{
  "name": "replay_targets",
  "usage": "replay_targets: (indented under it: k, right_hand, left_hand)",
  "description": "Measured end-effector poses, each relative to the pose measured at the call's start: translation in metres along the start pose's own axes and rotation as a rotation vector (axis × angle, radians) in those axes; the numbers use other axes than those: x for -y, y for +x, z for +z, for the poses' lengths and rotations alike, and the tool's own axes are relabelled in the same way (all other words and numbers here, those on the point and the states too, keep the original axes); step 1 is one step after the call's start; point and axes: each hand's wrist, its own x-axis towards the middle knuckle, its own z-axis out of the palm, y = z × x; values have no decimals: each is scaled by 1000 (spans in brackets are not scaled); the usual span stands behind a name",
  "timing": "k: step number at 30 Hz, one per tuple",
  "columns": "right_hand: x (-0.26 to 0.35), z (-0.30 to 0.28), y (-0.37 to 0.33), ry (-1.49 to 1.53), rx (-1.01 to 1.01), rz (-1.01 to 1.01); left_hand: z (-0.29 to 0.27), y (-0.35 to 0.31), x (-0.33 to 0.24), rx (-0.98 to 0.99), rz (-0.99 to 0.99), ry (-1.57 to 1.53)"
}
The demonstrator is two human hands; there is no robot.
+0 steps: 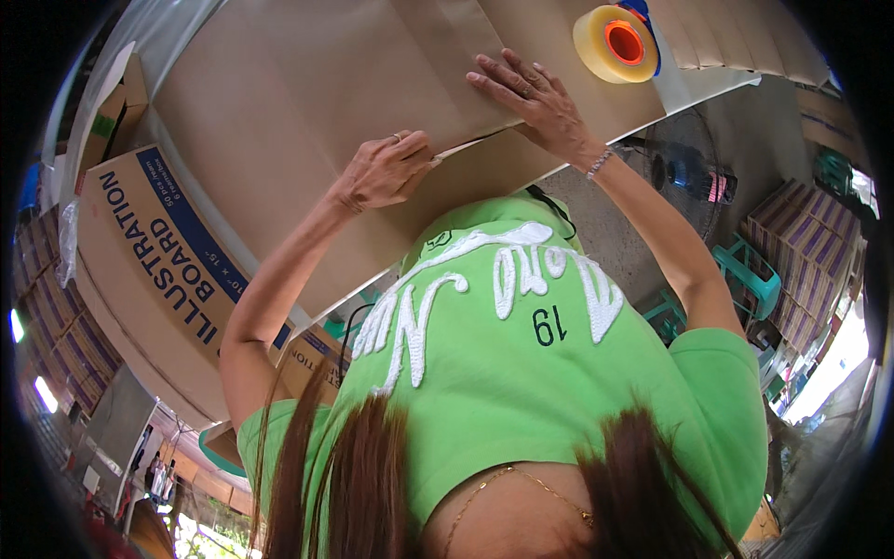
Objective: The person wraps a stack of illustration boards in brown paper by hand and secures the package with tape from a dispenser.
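Note:
A large brown sheet (307,93), paper or thin cardboard, spreads before me, with a raised edge between my hands and a thin pale strip along it. My left hand (391,168) has its fingers curled closed at this edge, seemingly pinching it; the fingertips are partly hidden. Farther right, my right hand (538,104) lies palm down on the sheet, fingers stretched out and apart. Beyond it, near the far right, sits a roll of clear yellowish tape (591,42) with an orange core, on a blue dispenser (655,42).
At the left stands a printed brown carton (140,270) with a blue band. A fan (684,172) is beyond the table's right edge. Green plastic stools (750,275) and stacks of striped bundles (805,233) stand farther right; similar stacks (70,335) rise at the far left.

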Motion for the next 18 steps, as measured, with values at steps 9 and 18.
replay_targets:
  k: [9, 18]
  right_hand:
    - [45, -35, 25, 360, 100, -263]
    - [35, 5, 64, 582, 83, -468]
  left_hand:
    - [-4, 1, -2, -48, -116, -1]
    - [-4, 0, -6, 128, -309, 22]
